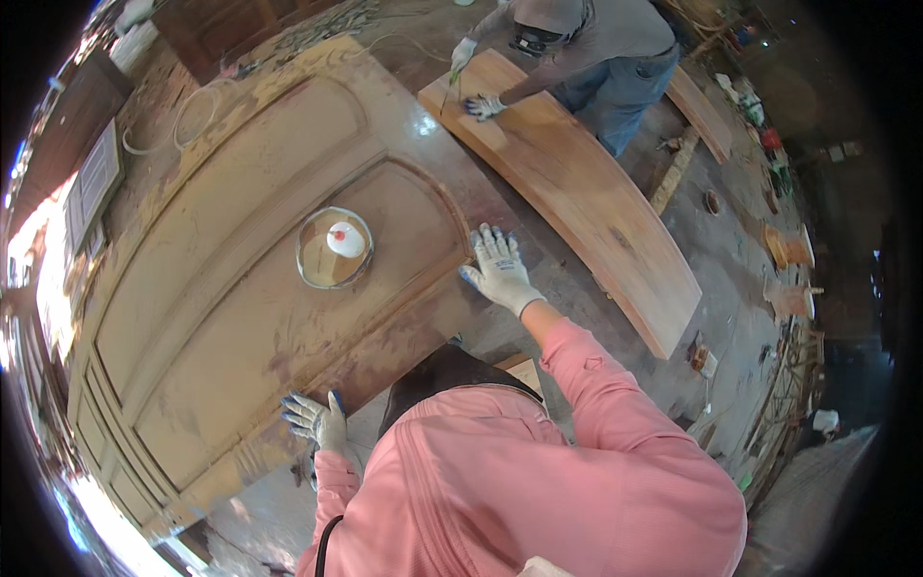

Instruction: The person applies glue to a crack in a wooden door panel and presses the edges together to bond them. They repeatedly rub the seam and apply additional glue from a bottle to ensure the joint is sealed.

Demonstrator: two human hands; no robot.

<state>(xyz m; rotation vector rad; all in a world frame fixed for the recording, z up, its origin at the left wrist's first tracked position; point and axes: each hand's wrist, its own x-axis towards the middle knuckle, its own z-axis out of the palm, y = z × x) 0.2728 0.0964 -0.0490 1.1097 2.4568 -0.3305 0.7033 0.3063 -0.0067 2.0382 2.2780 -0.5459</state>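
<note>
1. Head view: the arched, panelled wooden door [240, 356] lies flat in front of the person, filling the left and middle, its raised mouldings and surface coated in tan-brown film or dust, with darker reddish patches along the near edge.
2. Head view: the left hand [319, 421], in a pale glove with blue fingertips, is open with fingers spread at the door's near edge; it grips nothing.
3. Head view: the right hand [502, 269], gloved alike, is also open, palm down and fingers apart, at the door's right near corner; nothing is held. How firmly either hand presses, I cannot tell.
4. Head view: on the door, between and beyond the hands, sits a round tub [301, 255] with brownish contents and a white, red-tipped object [344, 240] inside.
5. Head view: to the upper right, a co-worker [615, 43] in a cap leans over a curved wooden plank [596, 221], one gloved hand flat on it, the other holding a slim tool [454, 79].
</note>
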